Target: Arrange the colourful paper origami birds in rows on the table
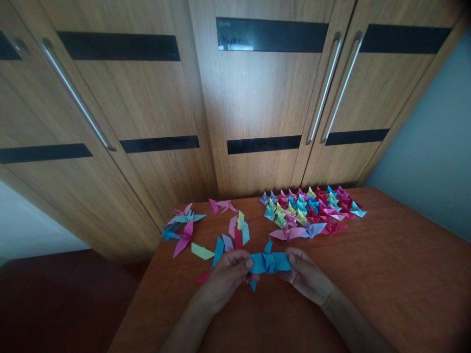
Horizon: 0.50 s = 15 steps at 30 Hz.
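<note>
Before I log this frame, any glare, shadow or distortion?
Head view: pale glare on the middle door, a reflection in its upper dark panel; lower left very dark; right-hand corners darkened; handles slant with the wide-angle look; left hand, right hand and blue paper dim but readable, fine folds soft.

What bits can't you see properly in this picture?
All in the head view:
1. Blue folded paper: its outer ends are covered by the left grip and right grip.
2. Red paper near the left wrist: one end is hidden behind that hand.
3. Small folded papers in rows: creases too small and blurry.
4. Wooden doors: tops cut off by the upper edge.
</note>
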Each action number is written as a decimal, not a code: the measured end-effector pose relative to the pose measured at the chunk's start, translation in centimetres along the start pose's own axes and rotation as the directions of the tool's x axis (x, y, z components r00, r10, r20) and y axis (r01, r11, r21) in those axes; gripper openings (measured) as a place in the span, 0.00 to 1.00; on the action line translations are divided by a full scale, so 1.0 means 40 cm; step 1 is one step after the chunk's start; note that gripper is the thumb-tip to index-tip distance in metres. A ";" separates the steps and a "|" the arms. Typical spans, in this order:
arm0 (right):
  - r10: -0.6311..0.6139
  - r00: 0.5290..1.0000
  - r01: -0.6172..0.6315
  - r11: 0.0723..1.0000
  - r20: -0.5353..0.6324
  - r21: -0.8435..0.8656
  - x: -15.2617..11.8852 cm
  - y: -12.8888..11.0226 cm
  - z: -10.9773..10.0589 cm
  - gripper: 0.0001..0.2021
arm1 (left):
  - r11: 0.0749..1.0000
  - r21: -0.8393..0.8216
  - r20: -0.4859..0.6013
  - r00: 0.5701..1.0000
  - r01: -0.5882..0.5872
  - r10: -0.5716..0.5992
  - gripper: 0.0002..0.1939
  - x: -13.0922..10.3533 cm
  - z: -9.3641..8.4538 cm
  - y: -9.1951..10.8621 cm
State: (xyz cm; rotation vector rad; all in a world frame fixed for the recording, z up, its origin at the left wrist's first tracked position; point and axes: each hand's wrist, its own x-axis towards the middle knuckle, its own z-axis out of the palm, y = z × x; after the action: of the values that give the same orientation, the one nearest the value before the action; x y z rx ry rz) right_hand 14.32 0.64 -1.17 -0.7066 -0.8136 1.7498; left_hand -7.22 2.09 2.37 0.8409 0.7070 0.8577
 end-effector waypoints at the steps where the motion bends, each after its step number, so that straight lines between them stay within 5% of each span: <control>1: -0.017 1.000 0.016 1.000 0.006 0.026 0.002 0.001 0.000 0.17 | 1.000 0.008 -0.004 1.000 -0.005 0.005 0.14 0.001 -0.001 0.000; 15: -0.058 0.996 0.054 0.996 0.065 0.073 0.003 -0.008 -0.002 0.13 | 0.998 0.054 0.055 0.998 -0.045 0.042 0.13 0.004 -0.005 0.021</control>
State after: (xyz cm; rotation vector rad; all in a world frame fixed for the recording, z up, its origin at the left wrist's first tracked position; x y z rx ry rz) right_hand 14.53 0.86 -0.96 -0.5754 -0.8052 1.7505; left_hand -7.60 2.62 2.97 0.9284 0.6694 0.8542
